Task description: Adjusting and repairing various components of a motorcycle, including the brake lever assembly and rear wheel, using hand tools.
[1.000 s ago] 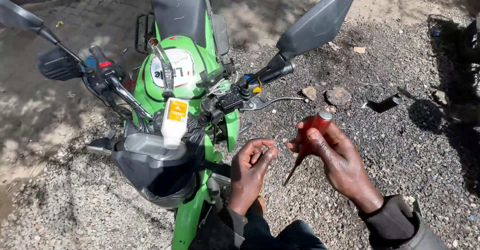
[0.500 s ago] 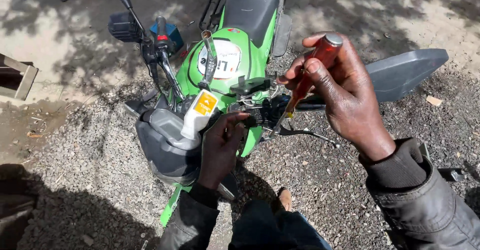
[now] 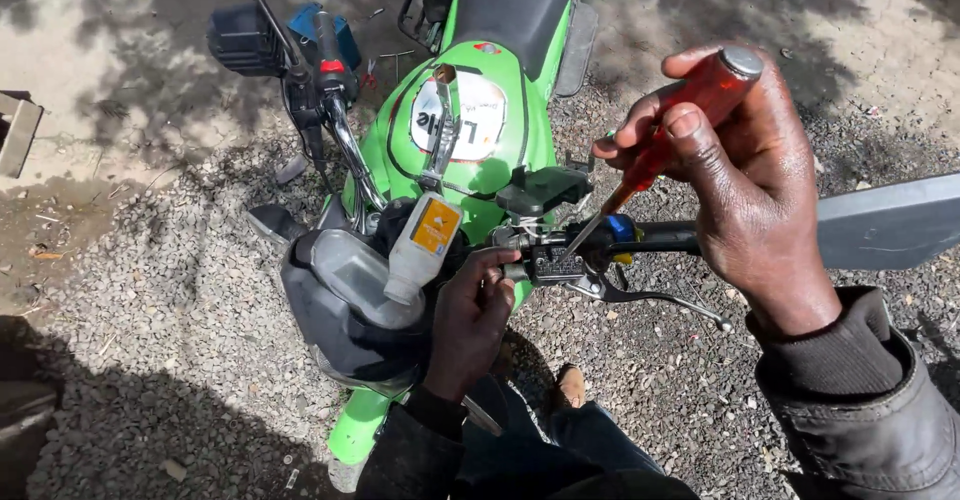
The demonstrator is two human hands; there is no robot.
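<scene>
Screwdriver (image 3: pixel 668 130), red-handled with a metal cap, sits clenched in the right hand (image 3: pixel 745 185), its shaft slanting down-left to the black brake-fluid reservoir (image 3: pixel 553 263) on the right handlebar (image 3: pixel 655 238). The left hand (image 3: pixel 470 320) is closed around the clamp just left of that reservoir, fingers curled on the bar. A small white bottle (image 3: pixel 420 250) with a square orange label lies propped on the instrument cluster, above the grey headlight cowl (image 3: pixel 345 300). The green tank (image 3: pixel 470 130) carries a rounded white sticker with dark lettering. A grey mirror (image 3: pixel 885 225) juts right beyond the wrist. A blue box (image 3: pixel 310 25) lies on the ground behind the left grip. Gravel (image 3: pixel 150 340) surrounds the motorcycle.
</scene>
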